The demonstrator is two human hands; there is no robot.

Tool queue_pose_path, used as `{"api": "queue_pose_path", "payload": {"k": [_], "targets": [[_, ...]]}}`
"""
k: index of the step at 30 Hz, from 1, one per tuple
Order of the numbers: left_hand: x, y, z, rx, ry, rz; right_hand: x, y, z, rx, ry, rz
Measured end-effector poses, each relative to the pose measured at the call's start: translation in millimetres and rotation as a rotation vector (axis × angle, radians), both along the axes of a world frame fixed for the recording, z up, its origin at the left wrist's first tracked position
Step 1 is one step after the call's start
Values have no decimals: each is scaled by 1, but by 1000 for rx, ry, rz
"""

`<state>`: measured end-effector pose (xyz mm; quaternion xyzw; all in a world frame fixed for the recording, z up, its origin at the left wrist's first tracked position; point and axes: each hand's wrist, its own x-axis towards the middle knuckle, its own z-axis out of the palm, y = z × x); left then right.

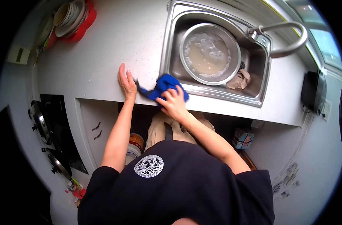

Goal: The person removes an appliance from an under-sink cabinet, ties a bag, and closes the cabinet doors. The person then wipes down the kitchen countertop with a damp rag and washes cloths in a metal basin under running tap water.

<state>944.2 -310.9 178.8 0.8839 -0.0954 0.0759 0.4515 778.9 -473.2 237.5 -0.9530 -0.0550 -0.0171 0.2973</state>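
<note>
A crumpled blue cloth lies over the counter and the near left rim of the sink. On top of it is my right hand, fingers bent and gripping the fabric. A darker tail of the cloth trails left toward my left hand. That hand rests near the counter's front edge, fingers stretched and thumb apart, holding nothing. Inside the sink stands a round metal basin with cloudy, foamy water. Beside the basin, in the sink's near right corner, is a wet beige cloth.
A curved metal faucet rises behind the sink's right side. Stacked bowls sit in a red rack at the far left. Left of me are a black cooktop and a lidded pan. A black appliance stands at right.
</note>
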Motion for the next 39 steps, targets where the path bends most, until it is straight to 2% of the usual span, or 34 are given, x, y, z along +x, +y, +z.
{"api": "queue_pose_path", "payload": {"k": [2,4,8,11,12,13,18,20,24,28,33,36,39], "targets": [[-5,-11,-2,183,-63,-30,-44,-42,7,-17,1,-125],[-15,-32,-3,300,-28,-5,-96,-96,5,-142,-4,-279],[-26,-86,-8,394,-2,-42,-198,-205,7,-232,75,-616],[-20,-122,-17,508,16,82,-251,-277,0,-329,15,-892],[-18,-130,-23,567,-4,137,-259,-297,-2,-380,-15,-952],[-18,-139,-23,611,-18,188,-264,-316,-8,-313,-18,-926],[-17,-151,-22,768,-41,267,-218,-373,-17,-300,17,-842],[-17,-154,-22,814,-41,282,-180,-408,-20,-343,-47,-757],[-18,-156,-19,866,-52,281,-62,-501,-37,-358,-285,-737],[-18,-156,-21,938,-50,296,30,-576,-43,-333,-403,-679],[-16,-160,-24,970,-59,294,47,-585,-40,-376,-318,-446],[-17,-157,-24,982,-54,303,75,-540,-37,-197,-350,-318],[-16,-157,-23,985,-57,307,79,-523,-36,6,-409,-461]]}}
